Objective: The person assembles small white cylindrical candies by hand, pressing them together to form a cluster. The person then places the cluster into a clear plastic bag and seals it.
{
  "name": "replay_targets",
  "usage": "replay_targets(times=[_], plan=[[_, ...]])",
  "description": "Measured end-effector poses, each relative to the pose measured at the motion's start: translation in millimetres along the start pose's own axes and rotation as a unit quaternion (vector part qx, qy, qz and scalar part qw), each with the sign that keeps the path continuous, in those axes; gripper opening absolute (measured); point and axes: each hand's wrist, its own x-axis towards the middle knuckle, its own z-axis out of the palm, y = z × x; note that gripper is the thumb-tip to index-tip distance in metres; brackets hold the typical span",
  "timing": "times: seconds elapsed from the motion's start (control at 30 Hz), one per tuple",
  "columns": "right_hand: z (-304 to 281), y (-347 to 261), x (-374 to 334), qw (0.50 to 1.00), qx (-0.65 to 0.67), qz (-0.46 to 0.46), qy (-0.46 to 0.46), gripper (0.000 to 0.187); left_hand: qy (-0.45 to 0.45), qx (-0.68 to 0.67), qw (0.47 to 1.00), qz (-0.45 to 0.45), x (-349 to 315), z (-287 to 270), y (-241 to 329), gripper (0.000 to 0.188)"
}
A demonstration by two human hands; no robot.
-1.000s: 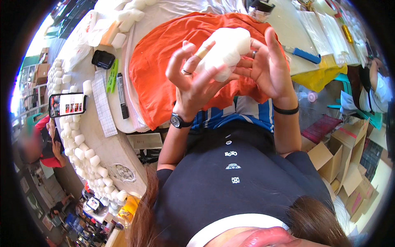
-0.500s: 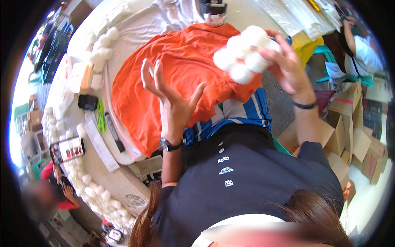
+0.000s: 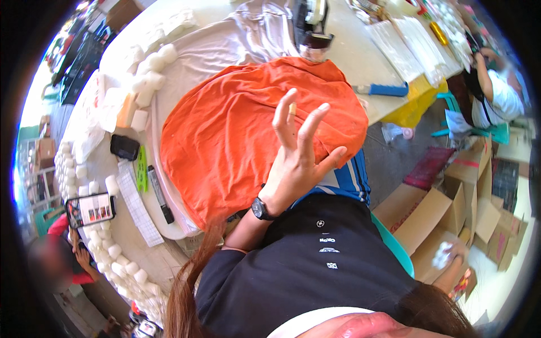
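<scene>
Far left: a phone with a lit screen is seen at the table edge, ringed by a row of small white rolls. Next right: a white paper strip, a green clip-like piece, a black marker, and a small black case further up.

Centre: an orange cloth is spread on the table over a pale grey cloth; its near edge hangs off the table towards the person.

Left hand is raised above the orange cloth, palm up, fingers spread and curled slightly, nothing held, not touching the cloth. A pale band is seen on one finger, a black wristwatch on the wrist.

Right of the cloth: a blue-handled tool lies on the table, just beside the cloth edge.

Lower right: right hand is lowered to an open cardboard box on the floor, a white bundle at its fingers. Grip state cannot be told; too small and blurred.

Far right: another person is seated at the table end.
</scene>
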Motion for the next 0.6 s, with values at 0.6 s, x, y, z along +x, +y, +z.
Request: replay_targets(times=[0.6], plan=[[-137,-96,-50,0.855,0.275,-0.256,0.357,0.045,-0.204,-0.693,0.676,0.145,16,-8,139,0.078]])
